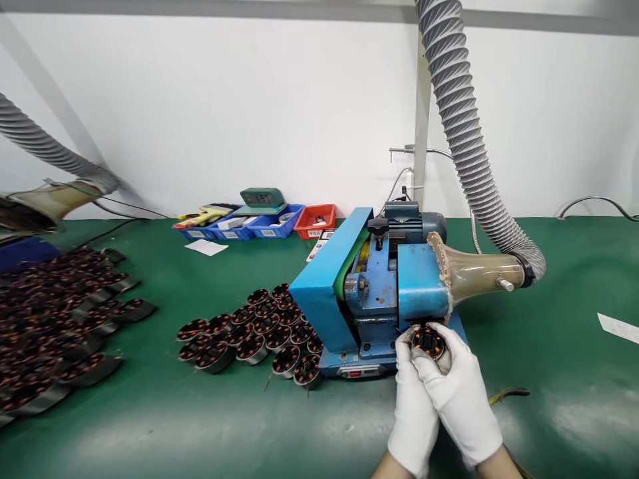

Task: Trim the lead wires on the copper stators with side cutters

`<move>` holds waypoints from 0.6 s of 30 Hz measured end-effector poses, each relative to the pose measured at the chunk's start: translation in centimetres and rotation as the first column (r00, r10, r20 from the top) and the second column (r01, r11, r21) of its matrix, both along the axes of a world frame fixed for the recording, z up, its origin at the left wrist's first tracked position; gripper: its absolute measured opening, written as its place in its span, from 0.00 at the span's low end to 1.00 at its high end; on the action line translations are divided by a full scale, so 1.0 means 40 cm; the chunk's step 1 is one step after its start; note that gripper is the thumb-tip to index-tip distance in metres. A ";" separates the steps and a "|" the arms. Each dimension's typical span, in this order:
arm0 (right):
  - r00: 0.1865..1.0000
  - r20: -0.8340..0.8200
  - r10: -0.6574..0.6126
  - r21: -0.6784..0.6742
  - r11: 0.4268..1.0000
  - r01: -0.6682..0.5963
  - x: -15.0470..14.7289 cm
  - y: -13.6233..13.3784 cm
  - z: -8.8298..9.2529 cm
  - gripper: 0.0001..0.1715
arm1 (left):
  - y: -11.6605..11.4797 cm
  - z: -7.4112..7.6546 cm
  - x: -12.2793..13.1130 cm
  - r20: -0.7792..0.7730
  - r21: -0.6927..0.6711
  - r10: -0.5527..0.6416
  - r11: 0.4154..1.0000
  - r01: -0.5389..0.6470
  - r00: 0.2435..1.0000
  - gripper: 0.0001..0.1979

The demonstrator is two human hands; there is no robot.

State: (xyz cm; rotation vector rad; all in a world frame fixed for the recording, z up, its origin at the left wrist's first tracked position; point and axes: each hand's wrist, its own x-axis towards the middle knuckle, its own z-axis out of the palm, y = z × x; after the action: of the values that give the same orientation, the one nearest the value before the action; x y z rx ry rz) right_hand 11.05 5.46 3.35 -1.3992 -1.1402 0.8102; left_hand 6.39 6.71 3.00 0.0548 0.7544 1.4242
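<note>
Between my two white-gloved hands is a round motor stator (428, 341) with copper windings and a dark centre. My left hand (413, 399) grips its left side, and my right hand (456, 392) wraps round its right side. Both hands are closed on it, just in front of a blue belt-driven machine (379, 293). A translucent suction hood (474, 274) is fixed to the machine's right end. Whether the stator touches the machine is hidden by the gloves.
Several stators (267, 324) stand in a cluster left of the machine. A larger, blurred group (54, 332) covers the far left. At the back are blue bins (272, 226), a red bin (315, 223) and a digital clock (261, 197). A grey hose (459, 100) hangs at right.
</note>
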 end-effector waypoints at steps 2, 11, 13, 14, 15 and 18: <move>0.999 0.048 -0.001 0.006 1.000 0.001 -0.002 -0.013 -0.004 0.20 | -0.012 -0.005 -0.008 -0.006 -0.009 -0.004 1.000 0.004 1.000 0.13; 0.993 0.056 -0.104 0.115 0.989 0.097 -0.018 -0.112 -0.113 0.29 | -0.097 -0.056 -0.065 -0.133 -0.002 -0.004 1.000 0.004 0.991 0.11; 1.000 -0.005 -0.029 0.056 0.998 0.029 -0.017 -0.085 -0.102 0.28 | -0.076 -0.053 -0.058 -0.121 -0.018 -0.016 1.000 0.014 0.993 0.14; 0.999 -0.036 -0.002 0.031 1.000 0.003 -0.018 -0.068 -0.091 0.27 | -0.062 -0.050 -0.053 -0.110 -0.023 -0.017 1.000 0.014 0.994 0.15; 0.998 -0.058 0.009 0.012 1.000 -0.008 -0.019 -0.050 -0.077 0.26 | -0.047 -0.045 -0.046 -0.099 -0.024 -0.013 1.000 0.010 0.995 0.16; 0.999 -0.054 -0.003 -0.019 1.000 0.002 -0.024 -0.012 -0.037 0.25 | -0.011 -0.030 -0.028 -0.073 -0.013 0.018 1.000 -0.019 0.997 0.17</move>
State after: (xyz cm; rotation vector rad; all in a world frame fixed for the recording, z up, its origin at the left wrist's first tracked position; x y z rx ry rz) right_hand 10.10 4.99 1.87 -1.3858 -1.0919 0.8537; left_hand 5.27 6.28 1.79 0.0896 0.8267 1.4409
